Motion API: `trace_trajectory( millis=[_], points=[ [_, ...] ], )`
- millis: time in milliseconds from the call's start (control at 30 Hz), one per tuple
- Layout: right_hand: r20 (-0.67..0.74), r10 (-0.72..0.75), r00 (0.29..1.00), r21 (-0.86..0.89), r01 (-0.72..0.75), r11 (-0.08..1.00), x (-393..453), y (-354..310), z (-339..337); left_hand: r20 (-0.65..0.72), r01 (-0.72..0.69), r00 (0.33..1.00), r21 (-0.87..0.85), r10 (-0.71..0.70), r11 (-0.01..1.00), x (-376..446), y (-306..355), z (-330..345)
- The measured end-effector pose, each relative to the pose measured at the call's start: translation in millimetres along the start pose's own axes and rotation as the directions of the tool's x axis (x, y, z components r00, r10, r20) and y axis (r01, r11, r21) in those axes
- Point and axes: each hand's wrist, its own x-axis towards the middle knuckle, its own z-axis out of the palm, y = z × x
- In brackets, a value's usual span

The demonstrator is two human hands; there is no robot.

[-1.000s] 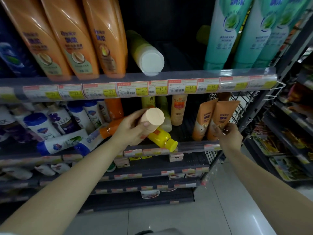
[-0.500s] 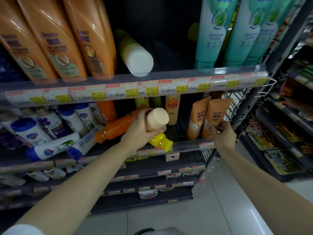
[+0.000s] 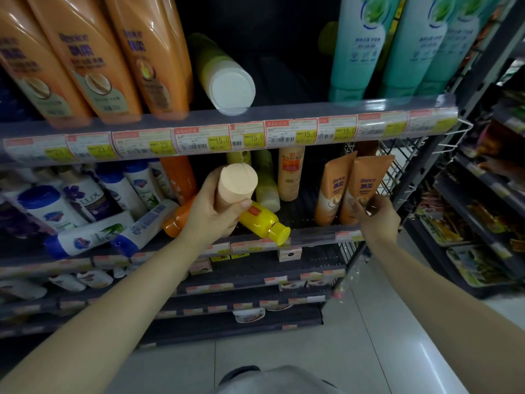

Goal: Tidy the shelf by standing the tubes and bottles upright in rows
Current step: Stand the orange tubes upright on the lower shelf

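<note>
My left hand [image 3: 211, 216] grips a peach-capped tube [image 3: 235, 184] with its cap facing me, held in front of the middle shelf [image 3: 309, 237]. Under it lie a yellow bottle [image 3: 262, 223] and an orange bottle [image 3: 179, 218], both on their sides. My right hand [image 3: 375, 214] holds the lower part of an orange tube [image 3: 362, 183] that stands next to a second orange tube [image 3: 332, 189] at the shelf's right end. Two white-and-blue tubes [image 3: 91, 237] lie flat to the left.
On the top shelf [image 3: 255, 120] stand orange bottles [image 3: 93, 58] and teal tubes [image 3: 360, 49], with a yellow-green bottle [image 3: 224, 75] lying on its side between them. A wire rack [image 3: 397, 172] closes the right end. Another shelving unit [image 3: 483, 223] stands at right.
My left hand has lifted the peach-capped tube slightly and turned its cap more towards me. My right hand stays on the orange tube. The view has moved closer to the shelf.
</note>
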Motion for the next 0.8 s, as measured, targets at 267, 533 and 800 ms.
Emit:
trace_trajectory(
  millis=[267, 533, 800],
  points=[
    [0.006, -0.011, 1.0, -0.012, 0.011, 1.0, 1, 2, 0, 0.025, 0.031, 0.999, 0.041, -0.032, 0.999, 2, -7, -11],
    [0.001, -0.018, 1.0, 0.008, 0.018, 1.0, 0, 1, -1, 0.065, 0.074, 0.995, 0.113, -0.082, 0.991, 2, -18, -9],
    [0.011, -0.007, 1.0, 0.017, 0.007, 1.0, 2, 5, 0, 0.087, 0.052, 0.992, 0.383, -0.091, 0.922, 3, -29, -9]
  ],
)
